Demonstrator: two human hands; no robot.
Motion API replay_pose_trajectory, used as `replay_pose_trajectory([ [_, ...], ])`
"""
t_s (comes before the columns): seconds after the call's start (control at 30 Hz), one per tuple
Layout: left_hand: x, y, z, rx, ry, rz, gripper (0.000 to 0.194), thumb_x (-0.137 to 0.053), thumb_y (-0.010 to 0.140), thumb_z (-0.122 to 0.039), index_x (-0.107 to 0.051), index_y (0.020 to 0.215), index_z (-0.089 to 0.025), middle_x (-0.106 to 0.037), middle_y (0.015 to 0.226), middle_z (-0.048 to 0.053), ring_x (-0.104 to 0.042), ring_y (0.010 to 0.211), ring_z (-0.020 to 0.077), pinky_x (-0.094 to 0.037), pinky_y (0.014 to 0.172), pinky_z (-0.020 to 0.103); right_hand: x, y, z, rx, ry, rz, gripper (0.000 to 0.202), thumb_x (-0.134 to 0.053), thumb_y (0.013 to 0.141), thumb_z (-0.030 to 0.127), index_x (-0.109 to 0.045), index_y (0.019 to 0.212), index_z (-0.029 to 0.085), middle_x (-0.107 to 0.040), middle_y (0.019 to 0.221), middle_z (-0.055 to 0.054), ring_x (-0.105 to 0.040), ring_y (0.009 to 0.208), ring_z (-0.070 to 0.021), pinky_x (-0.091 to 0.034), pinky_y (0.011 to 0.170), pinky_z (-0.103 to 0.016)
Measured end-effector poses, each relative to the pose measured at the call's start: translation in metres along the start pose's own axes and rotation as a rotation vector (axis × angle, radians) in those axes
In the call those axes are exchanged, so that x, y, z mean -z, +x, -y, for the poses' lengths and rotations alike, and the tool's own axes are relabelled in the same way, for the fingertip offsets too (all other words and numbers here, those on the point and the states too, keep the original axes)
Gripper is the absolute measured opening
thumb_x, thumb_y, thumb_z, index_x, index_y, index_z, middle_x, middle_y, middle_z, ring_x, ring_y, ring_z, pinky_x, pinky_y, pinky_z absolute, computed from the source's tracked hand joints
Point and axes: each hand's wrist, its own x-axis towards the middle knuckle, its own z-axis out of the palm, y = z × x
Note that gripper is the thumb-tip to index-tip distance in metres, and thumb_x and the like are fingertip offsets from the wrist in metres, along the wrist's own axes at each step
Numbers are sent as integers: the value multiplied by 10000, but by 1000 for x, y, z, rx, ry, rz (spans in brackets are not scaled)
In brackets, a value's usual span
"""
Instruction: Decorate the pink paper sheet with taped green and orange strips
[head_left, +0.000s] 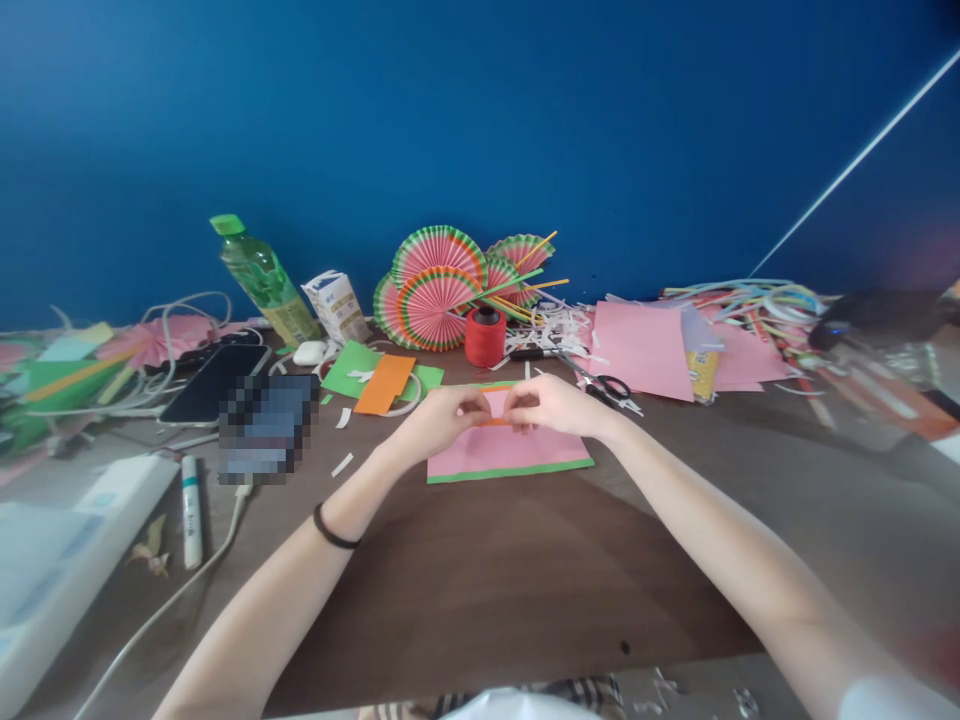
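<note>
A pink sheet of paper (511,455) with a green strip along its near edge lies on the table in front of me. At its far side, orange and green strips show, partly covered by my hands. My left hand (441,418) has thumb and fingers pinched on the far part of the sheet. Opposite it, my right hand (551,406) pinches the same far part, with its fingertips a short gap from the left ones. Whether the paper is folded under the fingers is hidden.
Behind the sheet stand a red thread spool (485,338) and pleated paper fans (441,290). Black-handled scissors (611,387) and pink paper (637,345) lie to the right. Leftward are orange paper (385,384), a green-capped bottle (266,285), phones, a marker (192,515) and a cable.
</note>
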Motion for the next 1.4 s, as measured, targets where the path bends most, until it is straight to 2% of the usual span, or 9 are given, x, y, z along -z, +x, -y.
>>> replay_pose_trajectory([
  [0.13,0,0,-2,14,-3,7,114,-509,747,-232,-597,684,-197,-653,762,-12,-555,725,147,-392,693,270,1,1,-3,-9,1,-48,272,-602,699,407,-544,754,147,-596,631,-18,-555,562,-112,-430,545,-232],
  [0.37,-5,0,-1,5,-59,-5,108,-510,760,-241,-599,724,-192,-652,779,-8,-564,748,140,-406,719,262,5,2,-4,47,-70,50,201,-552,731,334,-603,742,140,-607,672,-26,-553,643,-122,-429,639,-248],
  [0.5,-4,-1,8,23,-38,-27,114,-503,760,-241,-598,795,-189,-647,850,12,-568,787,146,-418,728,267,30,-2,-15,-121,-197,61,228,-573,688,347,-623,746,132,-624,698,-31,-546,630,-124,-418,609,-240],
  [0.63,7,-2,20,45,46,-47,127,-482,754,-209,-596,805,-191,-639,874,21,-564,804,153,-423,729,274,58,-10,-31,-332,-264,99,197,-591,642,334,-604,661,138,-592,574,-13,-530,546,-117,-408,548,-227],
  [0.73,14,-2,24,64,90,-65,143,-463,758,-212,-595,812,-194,-641,886,28,-564,821,164,-427,737,287,67,-14,-41,-429,-312,155,185,-600,629,325,-597,639,141,-582,550,-14,-509,500,-103,-391,499,-215],
  [0.83,19,-1,25,57,107,-77,163,-449,767,-221,-596,832,-193,-641,897,34,-568,840,170,-427,743,290,69,-13,-47,-468,-333,188,190,-619,615,333,-595,630,145,-570,536,-10,-496,478,-95,-388,478,-209],
  [1.0,19,-1,27,59,131,-81,183,-437,771,-209,-604,846,-199,-647,897,28,-570,842,170,-425,734,284,67,-10,-54,-467,-307,140,238,-635,615,381,-593,629,147,-565,527,-10,-508,478,-98,-410,478,-210],
  [1.23,18,-1,28,53,144,-77,191,-431,771,-199,-608,841,-202,-650,904,22,-567,843,170,-420,735,281,66,-9,-55,-508,-314,109,181,-625,644,310,-577,640,135,-547,525,2,-473,443,-76,-376,450,-201],
  [1.4,18,-1,28,72,152,-67,192,-433,771,-207,-615,835,-209,-651,916,20,-569,841,171,-427,734,278,66,-8,-58,-495,-348,110,215,-630,642,347,-578,624,139,-545,529,2,-458,432,-73,-353,434,-204],
])
